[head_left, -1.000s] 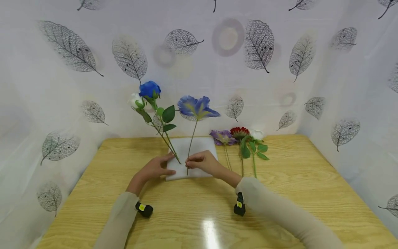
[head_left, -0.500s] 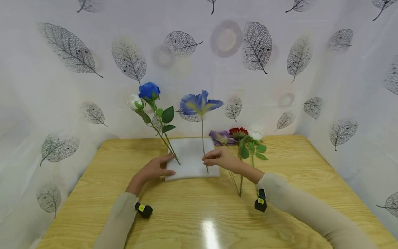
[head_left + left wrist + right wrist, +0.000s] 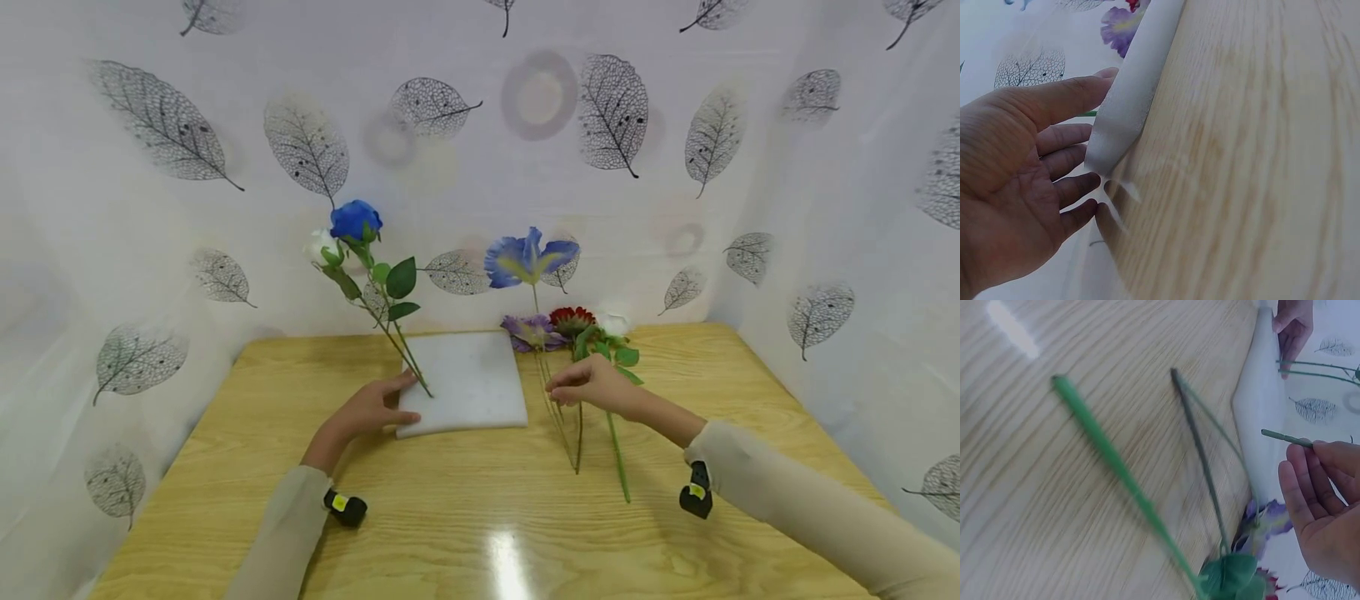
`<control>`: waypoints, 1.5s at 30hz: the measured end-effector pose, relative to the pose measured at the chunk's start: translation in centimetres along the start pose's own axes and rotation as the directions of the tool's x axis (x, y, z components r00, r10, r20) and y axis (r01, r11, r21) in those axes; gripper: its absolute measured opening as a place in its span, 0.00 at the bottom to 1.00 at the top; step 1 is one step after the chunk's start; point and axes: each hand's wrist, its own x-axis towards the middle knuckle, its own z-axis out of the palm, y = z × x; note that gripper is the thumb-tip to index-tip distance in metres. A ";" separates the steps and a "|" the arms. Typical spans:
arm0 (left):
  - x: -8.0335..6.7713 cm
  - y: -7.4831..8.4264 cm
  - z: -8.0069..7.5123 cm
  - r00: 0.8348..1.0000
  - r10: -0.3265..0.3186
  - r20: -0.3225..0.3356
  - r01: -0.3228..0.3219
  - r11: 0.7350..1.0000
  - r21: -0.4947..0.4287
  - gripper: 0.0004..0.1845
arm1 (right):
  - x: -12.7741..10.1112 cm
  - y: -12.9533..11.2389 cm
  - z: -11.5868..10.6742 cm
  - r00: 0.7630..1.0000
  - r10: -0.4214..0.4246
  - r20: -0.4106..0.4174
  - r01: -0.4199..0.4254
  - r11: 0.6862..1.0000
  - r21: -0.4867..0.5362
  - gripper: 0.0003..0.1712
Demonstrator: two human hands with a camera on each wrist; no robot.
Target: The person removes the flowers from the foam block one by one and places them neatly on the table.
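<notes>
My right hand (image 3: 596, 387) pinches the stem of a blue-violet flower (image 3: 521, 265) with yellow at its base. The bloom points up, and the stem's lower end (image 3: 1282, 435) sticks out past my fingertips in the right wrist view. To the left is a white foam slab (image 3: 472, 387), apart from that stem. My left hand (image 3: 367, 407) rests against the slab's left edge, fingers extended, thumb touching it in the left wrist view. A blue rose (image 3: 356, 220) and a white rose (image 3: 324, 247) lean left, their stem ends at the slab.
Right of the slab, a purple flower (image 3: 532, 332), a red flower (image 3: 572, 320) and a white flower (image 3: 613, 323) lie on the wooden table (image 3: 420, 508), stems toward the front. A white curtain (image 3: 465, 192) printed with leaves hangs behind.
My right hand has carried the blue-violet flower rightward, from over the slab to above the lying stems. The left hand stays at the slab's edge.
</notes>
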 end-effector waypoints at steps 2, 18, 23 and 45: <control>-0.1 0.0 0.0 1.000 0.003 -0.001 -0.003 1.000 0.002 0.45 | -0.8 0.3 -0.7 1.000 0.012 0.004 -0.012 1.000 -0.025 0.18; -0.2 -0.3 0.1 1.000 0.009 -0.012 -0.009 0.999 0.031 0.44 | -6.1 3.0 -4.6 0.988 0.151 -0.035 -0.154 0.984 -0.095 0.18; -0.2 -0.3 0.2 1.000 0.000 -0.010 0.000 1.000 0.027 0.45 | -7.5 3.8 -5.3 0.981 0.187 -0.047 -0.190 0.978 -0.086 0.19; -0.3 0.0 0.0 1.000 -0.004 -0.011 0.004 1.000 0.016 0.45 | -10.6 6.8 -7.8 0.898 0.380 -0.221 -0.398 0.917 -0.039 0.17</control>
